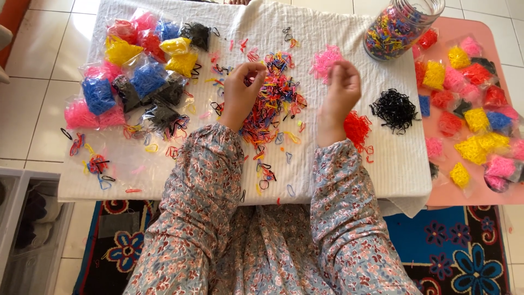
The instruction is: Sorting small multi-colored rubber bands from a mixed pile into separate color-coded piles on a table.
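- Over a white cloth [349,180], a person's left hand [240,90] and right hand [341,87] hover with fingers curled and pinched above a mixed heap of small rubber bands [273,104]; what they grip is too small to tell.
- Sorted so far, it seems: a pink pile [326,59], a red pile [357,128], a black pile [394,109].
- The multicoloured heap looks largely unsorted.
- Filled bags [136,71] lie left; a glass jar [398,27] stands right.

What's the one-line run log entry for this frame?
left hand: fingers curled over mixed rubber bands | right hand: raised beside pink pile | red pile, black pile, jar to the right
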